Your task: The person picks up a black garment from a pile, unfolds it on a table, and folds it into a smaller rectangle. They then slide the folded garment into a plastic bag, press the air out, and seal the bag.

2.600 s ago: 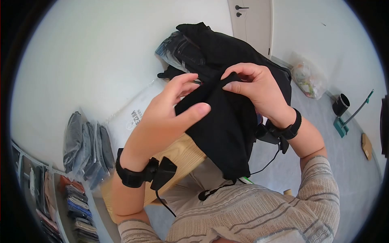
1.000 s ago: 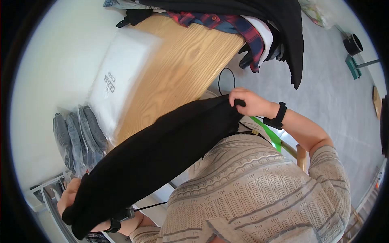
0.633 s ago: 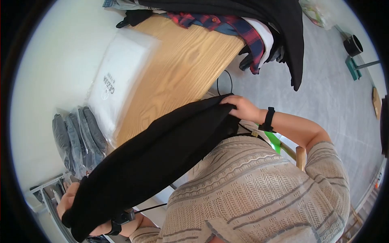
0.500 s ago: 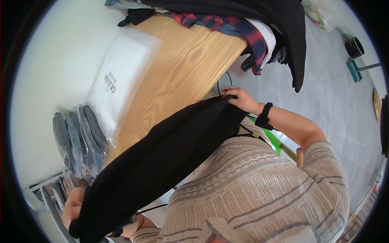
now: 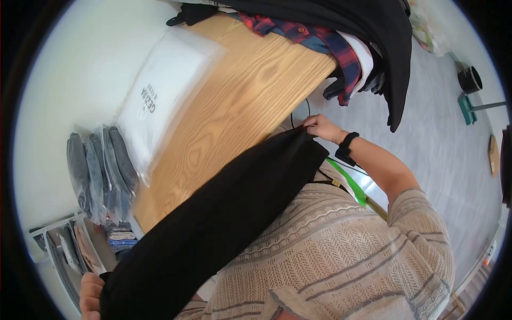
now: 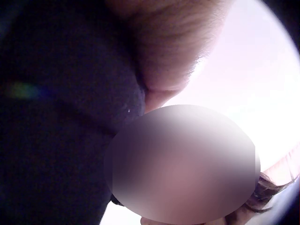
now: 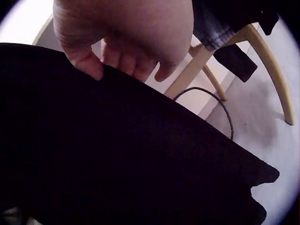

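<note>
A pair of black trousers, folded lengthwise into a long strip, stretches slantwise across the front of the body. My right hand pinches its upper edge near the far end; in the right wrist view the thumb and fingers grip the dark edge, with two hem ends hanging apart beyond. At the lower left my left hand holds the other end, its fingers bent round the side and the rest hidden behind the cloth. The left wrist view shows part of that hand against the dark cloth.
A wooden table carries a clear plastic bag with printed lettering. Clothes, including a plaid shirt, hang over its far edge. Bagged jeans stand left, above a shelf rack. A dustpan is on the floor at right.
Earlier both hands worked at a bunched black garment by the clothes heap; then the black trousers got stretched between them. Lately the left hand has dropped lower, while the right has shifted its grip along the edge.
</note>
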The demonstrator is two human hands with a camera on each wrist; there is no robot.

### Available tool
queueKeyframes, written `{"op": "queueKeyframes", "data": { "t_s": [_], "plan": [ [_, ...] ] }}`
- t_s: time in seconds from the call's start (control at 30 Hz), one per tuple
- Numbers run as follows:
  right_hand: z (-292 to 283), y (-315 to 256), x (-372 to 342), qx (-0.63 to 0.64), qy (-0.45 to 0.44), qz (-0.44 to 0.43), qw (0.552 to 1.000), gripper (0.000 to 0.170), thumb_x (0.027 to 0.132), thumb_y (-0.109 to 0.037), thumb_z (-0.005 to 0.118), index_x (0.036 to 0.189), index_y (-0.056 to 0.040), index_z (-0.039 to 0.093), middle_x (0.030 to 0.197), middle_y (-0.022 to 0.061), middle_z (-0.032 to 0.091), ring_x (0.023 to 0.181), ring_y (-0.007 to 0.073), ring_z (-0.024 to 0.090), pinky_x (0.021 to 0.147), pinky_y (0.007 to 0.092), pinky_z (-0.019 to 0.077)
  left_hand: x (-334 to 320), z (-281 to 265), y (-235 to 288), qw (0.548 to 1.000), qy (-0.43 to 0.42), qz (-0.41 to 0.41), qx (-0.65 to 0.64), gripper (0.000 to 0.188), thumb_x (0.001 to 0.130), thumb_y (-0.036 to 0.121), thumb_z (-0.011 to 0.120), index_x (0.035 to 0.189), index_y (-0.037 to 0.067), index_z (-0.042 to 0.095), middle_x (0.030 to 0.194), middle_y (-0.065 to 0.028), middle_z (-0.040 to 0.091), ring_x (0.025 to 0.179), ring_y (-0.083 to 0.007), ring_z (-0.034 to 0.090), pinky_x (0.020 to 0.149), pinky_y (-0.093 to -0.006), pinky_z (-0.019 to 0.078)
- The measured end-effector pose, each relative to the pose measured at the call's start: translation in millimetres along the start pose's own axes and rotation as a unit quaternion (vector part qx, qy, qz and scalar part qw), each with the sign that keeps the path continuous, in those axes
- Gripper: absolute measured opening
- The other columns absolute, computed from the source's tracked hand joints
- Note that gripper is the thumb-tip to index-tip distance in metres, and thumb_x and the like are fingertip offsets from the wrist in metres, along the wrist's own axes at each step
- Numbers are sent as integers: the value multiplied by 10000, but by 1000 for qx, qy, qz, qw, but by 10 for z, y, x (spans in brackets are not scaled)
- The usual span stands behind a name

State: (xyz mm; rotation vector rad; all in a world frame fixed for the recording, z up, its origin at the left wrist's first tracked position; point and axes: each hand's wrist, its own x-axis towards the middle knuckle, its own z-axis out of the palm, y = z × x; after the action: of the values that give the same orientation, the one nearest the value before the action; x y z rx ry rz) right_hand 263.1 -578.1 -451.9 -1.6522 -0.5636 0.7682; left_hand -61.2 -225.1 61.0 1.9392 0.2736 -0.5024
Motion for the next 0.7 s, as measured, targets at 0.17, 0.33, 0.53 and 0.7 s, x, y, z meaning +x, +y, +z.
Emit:
{"op": "queueKeyframes", "data": {
  "t_s": [0.17,0.33,0.53,0.7],
  "plan": [
    [-149,-429,-418,0,80,-82,993,208,757,-55,569,901,78,639,975,161,652,897,250,610,806,318,477,-166,34,169,989,108,39,89,246,943,160,530,1128,2,568,1045,-94,625,1000,-204,596,911,-326,479],
    [33,-929,-825,-172,137,-176,959,187,813,-62,550,994,-22,516,843,172,607,769,368,600,680,394,485,-283,186,110,912,314,153,217,295,941,190,529,1163,-4,549,1091,-110,603,1032,-219,583,926,-338,469],
    [96,-1213,-857,-184,-57,-250,949,521,743,-235,747,1167,-76,490,832,155,630,778,351,631,650,379,494,-426,332,-87,710,577,235,329,355,939,225,529,1204,-10,526,1147,-131,576,1069,-237,567,943,-352,457],
    [124,-588,-779,-257,-88,-247,930,376,692,-183,737,1040,-91,629,839,140,654,808,344,636,690,397,511,-791,354,-207,530,720,255,368,406,937,254,528,1239,-16,507,1193,-147,554,1101,-251,553,958,-364,447]
  ]
}}
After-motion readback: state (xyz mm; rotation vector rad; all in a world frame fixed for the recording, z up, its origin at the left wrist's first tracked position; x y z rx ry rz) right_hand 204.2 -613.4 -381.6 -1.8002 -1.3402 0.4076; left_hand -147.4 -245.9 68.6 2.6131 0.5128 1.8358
